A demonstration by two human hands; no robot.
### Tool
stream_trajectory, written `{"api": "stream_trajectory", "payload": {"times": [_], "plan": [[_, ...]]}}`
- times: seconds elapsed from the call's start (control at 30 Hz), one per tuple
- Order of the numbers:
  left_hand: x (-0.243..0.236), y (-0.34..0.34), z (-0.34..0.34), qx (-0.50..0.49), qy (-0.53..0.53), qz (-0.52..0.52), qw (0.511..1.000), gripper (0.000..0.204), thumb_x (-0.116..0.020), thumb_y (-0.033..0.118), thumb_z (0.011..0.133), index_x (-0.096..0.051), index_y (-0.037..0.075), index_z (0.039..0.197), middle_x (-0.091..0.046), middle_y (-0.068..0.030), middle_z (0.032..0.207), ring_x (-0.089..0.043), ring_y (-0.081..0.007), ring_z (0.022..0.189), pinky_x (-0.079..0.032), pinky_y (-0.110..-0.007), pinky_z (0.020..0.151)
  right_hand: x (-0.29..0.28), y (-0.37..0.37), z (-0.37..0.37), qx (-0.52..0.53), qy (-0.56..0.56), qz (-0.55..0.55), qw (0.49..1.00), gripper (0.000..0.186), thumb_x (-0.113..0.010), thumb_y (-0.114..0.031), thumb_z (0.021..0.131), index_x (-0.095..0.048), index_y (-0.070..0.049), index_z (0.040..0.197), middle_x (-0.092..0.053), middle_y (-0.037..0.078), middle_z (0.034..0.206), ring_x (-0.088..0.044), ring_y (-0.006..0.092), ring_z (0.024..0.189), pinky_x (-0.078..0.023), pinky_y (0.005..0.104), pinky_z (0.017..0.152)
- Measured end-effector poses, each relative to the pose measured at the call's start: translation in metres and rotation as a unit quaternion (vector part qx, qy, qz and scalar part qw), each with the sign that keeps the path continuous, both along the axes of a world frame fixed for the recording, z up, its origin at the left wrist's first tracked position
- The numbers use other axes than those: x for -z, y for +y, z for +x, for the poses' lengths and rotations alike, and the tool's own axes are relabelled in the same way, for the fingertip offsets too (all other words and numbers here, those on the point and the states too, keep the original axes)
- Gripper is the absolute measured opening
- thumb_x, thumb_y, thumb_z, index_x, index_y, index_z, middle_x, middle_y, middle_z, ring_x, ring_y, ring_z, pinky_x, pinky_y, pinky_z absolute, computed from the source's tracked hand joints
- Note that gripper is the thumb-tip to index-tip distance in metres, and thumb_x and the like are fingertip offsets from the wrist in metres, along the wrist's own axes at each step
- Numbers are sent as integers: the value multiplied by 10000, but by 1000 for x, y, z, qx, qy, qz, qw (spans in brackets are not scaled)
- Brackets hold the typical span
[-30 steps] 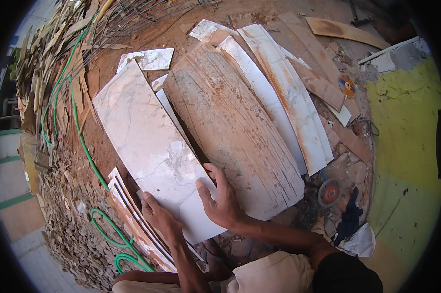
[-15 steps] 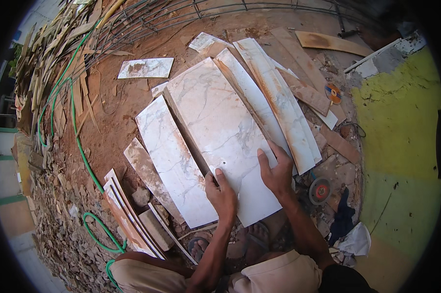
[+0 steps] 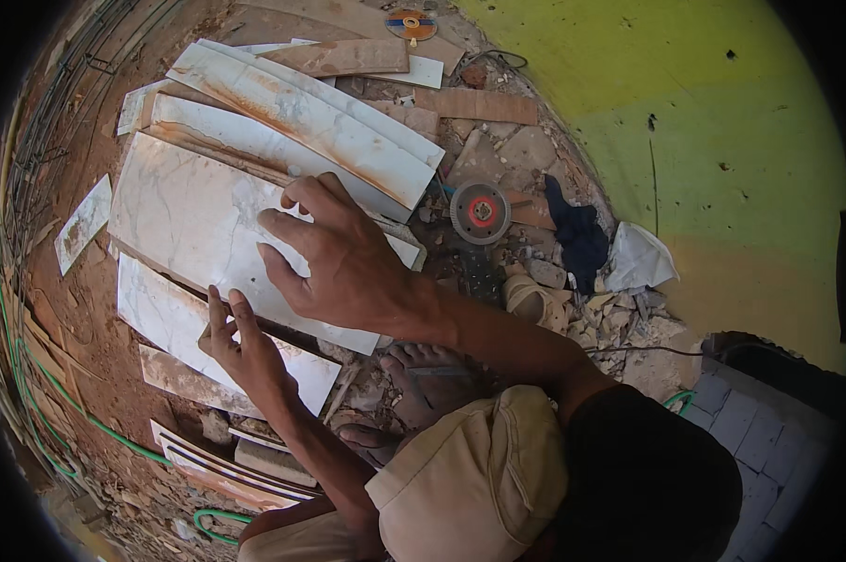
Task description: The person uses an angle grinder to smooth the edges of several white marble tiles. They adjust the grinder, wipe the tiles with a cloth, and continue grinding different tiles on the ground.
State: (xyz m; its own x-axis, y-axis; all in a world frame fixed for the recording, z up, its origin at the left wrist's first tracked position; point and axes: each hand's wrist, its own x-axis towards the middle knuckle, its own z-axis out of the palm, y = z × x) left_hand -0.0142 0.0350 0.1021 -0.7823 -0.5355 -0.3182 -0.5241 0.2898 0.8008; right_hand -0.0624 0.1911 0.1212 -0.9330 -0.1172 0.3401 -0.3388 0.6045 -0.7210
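A large white marble-patterned tile (image 3: 193,201) lies on a pile of tile pieces in front of me. Above its right half hovers my right hand (image 3: 334,248), its fingers apart and bent, holding nothing. At the tile's near-left edge is my left hand (image 3: 245,351), with fingers outstretched and spread; whether the fingertips touch the tile is unclear. A narrower white tile strip (image 3: 161,304) lies under and beside the left hand. Beyond the large tile rest rust-stained white strips (image 3: 301,122). To their right is an angle grinder with a round disc (image 3: 480,213), its body partly hidden.
A loose cutting disc (image 3: 411,25) lies at the far side. Dark cloth (image 3: 575,229) and a crumpled white sheet (image 3: 640,258) sit by the yellow-green wall (image 3: 704,122). Rubble, a green hose (image 3: 95,426), stacked strips (image 3: 226,473) and metal rods (image 3: 44,155) surround the pile.
My view has turned to the right, so the tiles appear farther left. My right hand has come off the large tile's right edge and over its face. My left hand's fingers have spread.
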Motion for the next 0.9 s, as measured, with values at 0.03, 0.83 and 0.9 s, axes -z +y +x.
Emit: {"api": "stream_trajectory", "payload": {"times": [0.03,0.83,0.9], "plan": [[6,-12,-2,-9,-6,18,1000,582,-633,435,1019,-561,94,1485,-433,-105,1168,-530,-213,989,-475,-396,891,-18,15,5,-8,-18,-57,998,262,-751,-115,859,-736,52,1061,-642,198,980,-642,314,899,-528,387,799],[-24,-89,-30,-116,128,27,985,531,-680,310,995,-581,5,1419,-539,-279,1461,-542,-371,1360,-474,-510,1088,-116,292,156,264,-157,-165,937,220,-550,-60,866,-648,55,1027,-663,71,954,-617,165,839,-508,321,809],[-9,-70,-24,-131,117,33,984,510,-708,282,980,-585,-1,1386,-609,-218,1256,-626,-309,1171,-517,-452,1009,-125,224,128,111,-172,-65,977,194,-543,-39,791,-628,57,937,-639,76,918,-615,196,859,-501,343,844]]}}
